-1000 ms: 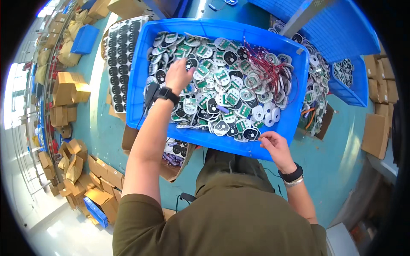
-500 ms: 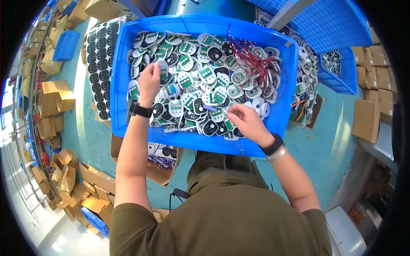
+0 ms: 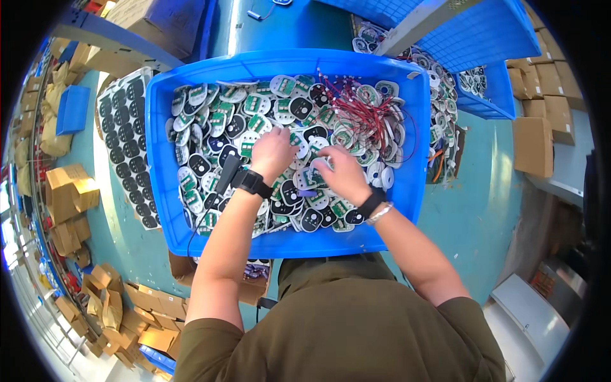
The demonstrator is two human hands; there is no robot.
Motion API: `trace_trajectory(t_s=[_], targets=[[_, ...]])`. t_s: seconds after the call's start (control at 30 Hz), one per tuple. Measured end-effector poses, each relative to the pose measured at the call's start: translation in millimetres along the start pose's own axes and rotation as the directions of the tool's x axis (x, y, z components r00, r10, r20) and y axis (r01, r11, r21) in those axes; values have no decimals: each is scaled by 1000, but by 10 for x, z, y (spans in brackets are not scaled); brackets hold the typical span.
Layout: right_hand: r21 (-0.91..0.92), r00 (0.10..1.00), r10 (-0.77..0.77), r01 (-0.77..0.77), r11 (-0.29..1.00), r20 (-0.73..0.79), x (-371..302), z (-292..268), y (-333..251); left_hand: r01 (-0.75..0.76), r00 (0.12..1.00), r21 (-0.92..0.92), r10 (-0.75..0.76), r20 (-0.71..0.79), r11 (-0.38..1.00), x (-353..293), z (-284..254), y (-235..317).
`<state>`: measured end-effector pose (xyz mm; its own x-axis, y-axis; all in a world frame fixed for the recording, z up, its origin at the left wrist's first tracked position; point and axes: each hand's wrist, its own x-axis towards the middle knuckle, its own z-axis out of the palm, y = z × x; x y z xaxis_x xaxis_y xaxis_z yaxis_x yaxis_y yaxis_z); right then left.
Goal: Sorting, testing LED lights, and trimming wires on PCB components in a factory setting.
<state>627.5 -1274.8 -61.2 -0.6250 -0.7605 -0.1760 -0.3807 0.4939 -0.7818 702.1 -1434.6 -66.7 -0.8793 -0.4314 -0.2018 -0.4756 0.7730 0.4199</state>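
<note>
Both hands are down in the heap of round boards (image 3: 210,137) near the middle of the blue bin (image 3: 159,191). The left hand (image 3: 273,153) is curled, knuckles up, fingers pressed into the boards – whether it has one pinched cannot be told. The right hand (image 3: 340,173), just beside it at 3 o'clock, is likewise closed over the pile, its hold hidden. Red wires (image 3: 363,108) tangle at 1 o'clock of the hands. The bin looks nearly full – little of the sorting seems done. Outside it, a tray (image 3: 124,153) of dark discs lies at 9 o'clock, and cardboard boxes (image 3: 70,191) stand beyond.
</note>
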Motion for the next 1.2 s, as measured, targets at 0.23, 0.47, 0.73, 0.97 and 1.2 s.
trace_trajectory(t_s=[0.23,0.47,0.73,0.97,1.2], targets=[[-176,972,-151,119,977,-183,380,-67,216,-35,999,-101,37,16,994,-11,71,-36],[-431,992,49,-93,897,-112,745,63,219,48,999,-409,-43,20,911,-294,-64,63],[577,984,180,-158,802,20,303,-193,47,249,954,-947,-220,203,205,-707,-305,188],[571,993,87,-27,821,-79,-192,-638,-222,159,968,-984,-186,171,-80,-875,-508,357],[540,993,21,46,840,-117,-716,-1002,-250,18,972,-994,-232,42,-105,-1154,-898,779]])
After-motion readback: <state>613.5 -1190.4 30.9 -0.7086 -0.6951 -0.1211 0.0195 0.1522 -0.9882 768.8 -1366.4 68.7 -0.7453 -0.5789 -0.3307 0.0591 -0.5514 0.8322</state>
